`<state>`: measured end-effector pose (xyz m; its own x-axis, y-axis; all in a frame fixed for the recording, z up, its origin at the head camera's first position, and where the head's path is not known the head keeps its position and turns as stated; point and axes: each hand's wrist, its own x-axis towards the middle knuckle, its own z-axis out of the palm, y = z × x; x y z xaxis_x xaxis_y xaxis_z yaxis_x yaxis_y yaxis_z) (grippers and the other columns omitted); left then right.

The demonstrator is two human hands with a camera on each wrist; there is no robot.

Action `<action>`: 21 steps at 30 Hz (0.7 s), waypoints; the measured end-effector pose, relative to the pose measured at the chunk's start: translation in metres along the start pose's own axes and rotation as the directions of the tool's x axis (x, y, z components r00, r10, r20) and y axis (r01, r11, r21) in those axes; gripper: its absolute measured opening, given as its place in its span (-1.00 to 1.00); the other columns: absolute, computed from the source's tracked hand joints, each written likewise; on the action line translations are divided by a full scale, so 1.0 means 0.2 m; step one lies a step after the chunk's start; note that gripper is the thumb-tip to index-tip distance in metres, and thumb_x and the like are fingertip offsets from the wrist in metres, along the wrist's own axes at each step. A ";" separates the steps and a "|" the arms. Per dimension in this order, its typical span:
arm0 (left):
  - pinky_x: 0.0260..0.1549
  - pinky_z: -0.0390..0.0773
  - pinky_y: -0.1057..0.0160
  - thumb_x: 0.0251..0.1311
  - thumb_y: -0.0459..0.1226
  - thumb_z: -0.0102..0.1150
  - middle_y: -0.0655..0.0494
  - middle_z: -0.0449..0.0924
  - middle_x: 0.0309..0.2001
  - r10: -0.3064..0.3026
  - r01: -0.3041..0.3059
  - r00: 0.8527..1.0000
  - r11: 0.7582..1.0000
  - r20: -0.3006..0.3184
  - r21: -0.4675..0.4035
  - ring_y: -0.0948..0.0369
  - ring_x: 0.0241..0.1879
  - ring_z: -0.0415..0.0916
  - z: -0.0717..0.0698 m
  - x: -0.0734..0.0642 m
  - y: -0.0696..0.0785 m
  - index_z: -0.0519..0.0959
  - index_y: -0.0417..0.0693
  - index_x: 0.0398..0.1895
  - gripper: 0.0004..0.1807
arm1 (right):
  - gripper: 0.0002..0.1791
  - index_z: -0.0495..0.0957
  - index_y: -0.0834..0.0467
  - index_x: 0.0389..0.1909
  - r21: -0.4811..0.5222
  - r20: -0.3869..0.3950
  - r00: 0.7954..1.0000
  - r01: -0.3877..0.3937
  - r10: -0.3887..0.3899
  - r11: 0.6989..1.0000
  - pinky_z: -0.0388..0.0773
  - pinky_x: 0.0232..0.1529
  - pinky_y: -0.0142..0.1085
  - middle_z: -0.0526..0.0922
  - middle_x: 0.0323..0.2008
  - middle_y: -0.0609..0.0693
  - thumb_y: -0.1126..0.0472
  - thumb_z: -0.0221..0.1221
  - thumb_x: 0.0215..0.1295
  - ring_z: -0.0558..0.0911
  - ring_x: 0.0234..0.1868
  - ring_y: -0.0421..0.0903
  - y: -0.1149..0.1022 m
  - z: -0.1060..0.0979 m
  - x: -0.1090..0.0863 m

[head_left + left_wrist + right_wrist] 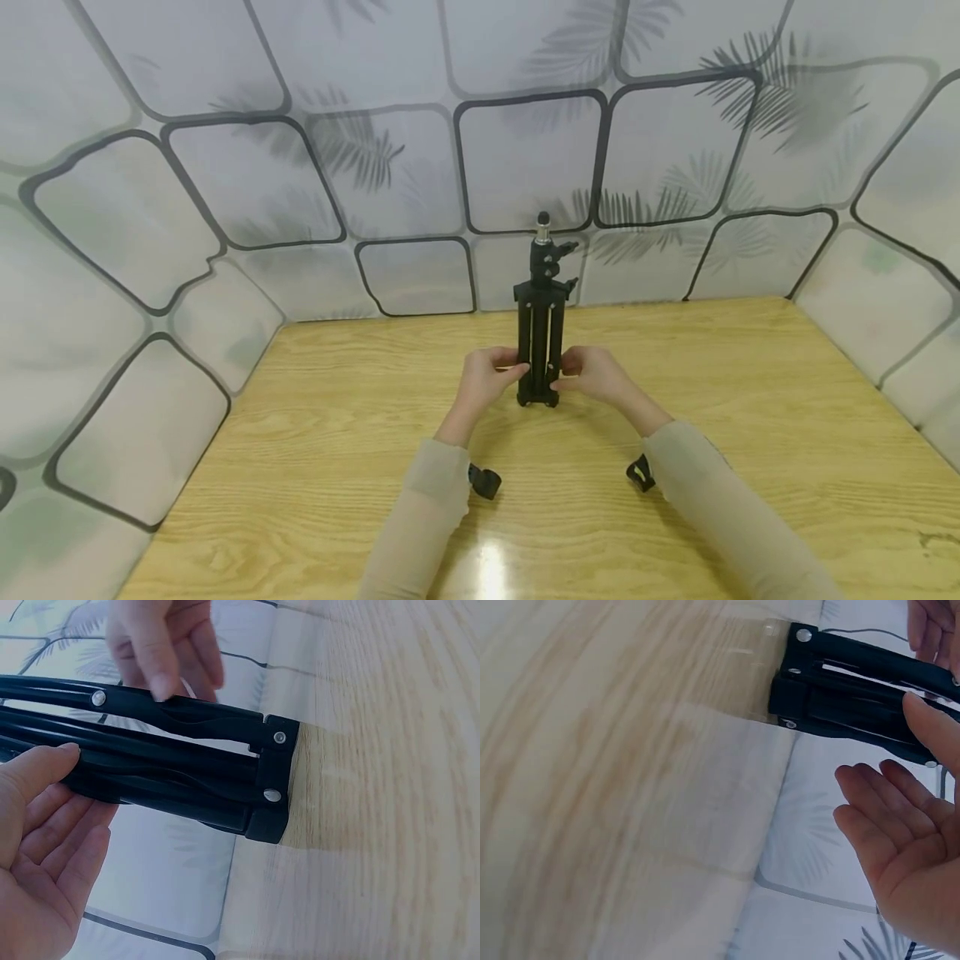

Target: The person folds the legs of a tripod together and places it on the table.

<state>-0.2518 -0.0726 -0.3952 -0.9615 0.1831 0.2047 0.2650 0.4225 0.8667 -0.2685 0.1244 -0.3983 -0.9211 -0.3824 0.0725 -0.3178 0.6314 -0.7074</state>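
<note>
A black folded tripod stand (541, 325) stands upright at the far middle of the table, its legs folded against the centre column. At its top is a silver stud with a black tip, and two knobs stick out to the right. Low on the left side, my left hand (489, 379) grips a leg (172, 776), thumb in front and fingers behind. On the opposite side is my right hand (596, 375). In the right wrist view, the right hand's (911, 832) thumb lies against a leg, while its other fingers are extended and apart from the stand.
The wood-grain table (337, 433) ends at a patterned cloth backdrop (420, 275) close behind the stand. Similar cloth rises along the left and right sides. A black wrist strap piece (485, 482) shows by the left sleeve, another (641, 473) by the right sleeve.
</note>
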 end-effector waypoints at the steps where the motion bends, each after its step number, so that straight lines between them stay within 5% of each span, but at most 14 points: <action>1: -0.30 0.52 0.35 0.06 -0.27 0.21 -0.02 0.60 -0.25 0.000 0.000 1.000 1.000 0.000 0.002 0.15 -0.23 0.54 0.00 0.00 0.00 0.59 -0.23 -0.17 -0.72 | -0.64 0.53 0.32 -0.24 0.003 0.018 1.000 -0.008 0.008 1.000 0.51 -0.23 -0.15 0.60 -0.29 0.15 0.20 0.32 -0.04 0.58 -0.25 0.05 0.01 0.00 0.00; 21: -0.29 0.52 0.31 0.07 -0.26 0.20 0.00 0.60 -0.23 -0.033 0.033 0.999 0.999 0.013 0.013 0.15 -0.20 0.53 -0.01 0.00 0.02 0.57 -0.20 -0.14 -0.71 | -0.75 0.56 0.31 -0.39 -0.059 0.049 0.999 0.023 -0.020 0.998 0.51 -0.49 -0.32 0.62 -0.54 0.01 0.28 0.33 -0.10 0.58 -0.52 -0.14 0.02 0.08 0.02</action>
<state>-0.2506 -0.0731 -0.3912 -0.9687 0.1806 0.1700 0.2342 0.4401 0.8669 -0.2698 0.1145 -0.4133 -0.9023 -0.4280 0.0521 -0.3518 0.6610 -0.6628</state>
